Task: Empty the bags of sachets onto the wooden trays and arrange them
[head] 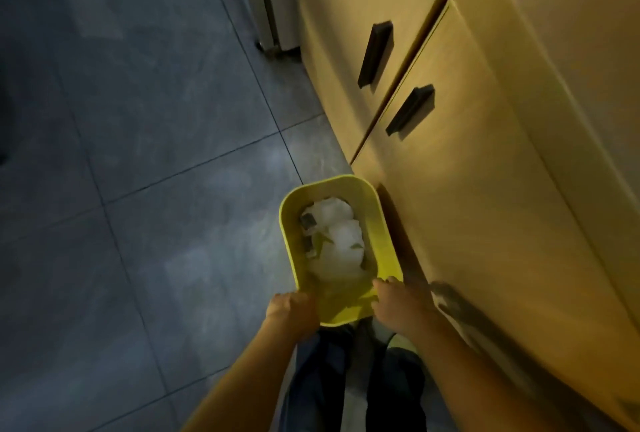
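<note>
Two bare hands grip the near end of a yellow-green bin (388, 244) — a deep plastic tub with rounded corners, seen from directly above. The left hand (292, 310) is closed over the near-left corner of the rim, knuckles up. The right hand (398, 303) is closed on the near-right corner, its fingertips (382, 282) hooked over the edge into the bin. The hands are set apart, one at each corner, with the near wall of the bin between them.

Inside the bin, just beyond the hands, lies a heap of crumpled white plastic bags (341, 234). A few small dark and green packets (308, 222) show along the left side of the heap; the blur hides what they are, so whether they are sachets cannot be told.

Beneath the forearms, the person's dark trousers (325, 379) are visible, pointing toward the bin.

To the left of the hands and far beyond them spreads a floor (138, 154) of large grey tiles with thin dark joints.

To the right of the hands rises a pale wooden cabinet (485, 206) — the bin sits close beside its front. Farther up that front, well beyond the hands, are two doors, each with a black bar handle (375, 54), the second handle (410, 109) nearer.
</note>
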